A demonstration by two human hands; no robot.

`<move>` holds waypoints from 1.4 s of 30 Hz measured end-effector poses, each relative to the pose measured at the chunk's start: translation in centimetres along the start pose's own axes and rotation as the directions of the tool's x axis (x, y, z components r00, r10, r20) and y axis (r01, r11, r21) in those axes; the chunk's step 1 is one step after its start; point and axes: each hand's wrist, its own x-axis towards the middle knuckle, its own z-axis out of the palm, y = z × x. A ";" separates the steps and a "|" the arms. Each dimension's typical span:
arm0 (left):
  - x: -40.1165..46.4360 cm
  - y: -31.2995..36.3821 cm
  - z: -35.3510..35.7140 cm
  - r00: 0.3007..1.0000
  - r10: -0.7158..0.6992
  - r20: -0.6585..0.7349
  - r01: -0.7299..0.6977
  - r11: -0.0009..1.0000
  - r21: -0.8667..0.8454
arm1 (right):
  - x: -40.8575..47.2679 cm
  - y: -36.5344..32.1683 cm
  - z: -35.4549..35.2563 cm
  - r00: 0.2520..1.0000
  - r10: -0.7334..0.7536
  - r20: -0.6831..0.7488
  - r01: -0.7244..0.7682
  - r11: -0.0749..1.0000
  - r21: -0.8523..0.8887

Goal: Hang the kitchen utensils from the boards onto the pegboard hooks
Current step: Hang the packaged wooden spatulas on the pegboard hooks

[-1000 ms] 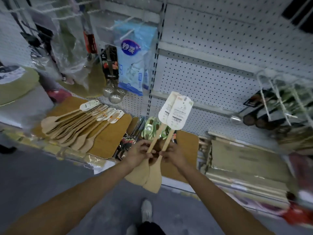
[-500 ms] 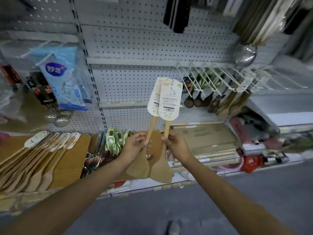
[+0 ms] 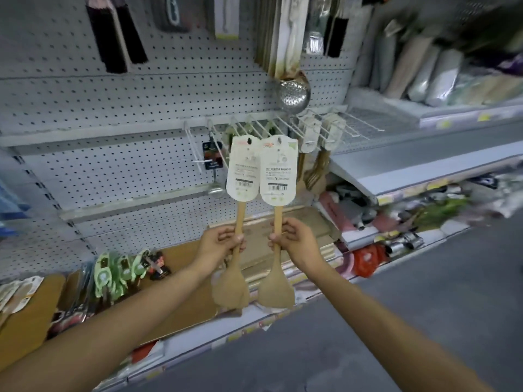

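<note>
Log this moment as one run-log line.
left hand: grips left spatula | right hand: grips right spatula | cards below hooks, unhung

Right-hand shelf goods (image 3: 452,210) motion-blurred; label print (image 3: 276,172) too small to read.

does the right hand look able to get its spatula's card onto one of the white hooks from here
Probably yes. The right hand grips its wooden spatula by the handle, card uppermost, with the hang hole already level with the white hooks. Nothing shows between card and hooks, though some hooks to the right already carry utensils.
</note>
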 end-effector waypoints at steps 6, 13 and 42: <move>2.7 1.5 12.3 0.998 0.039 0.047 -0.040 0.999 0.006 | 1.1 -0.1 -12.4 1.000 -0.004 -0.026 0.005 1.000 0.023; 5.7 3.0 21.8 0.993 0.058 0.105 -0.061 0.998 0.024 | 2.9 0.7 -22.3 0.995 0.009 -0.104 -0.003 0.999 0.054; 22.8 1.5 31.0 0.970 0.031 0.241 -0.049 0.996 0.069 | 19.8 6.2 -35.4 0.963 0.149 -0.225 -0.156 0.988 -0.012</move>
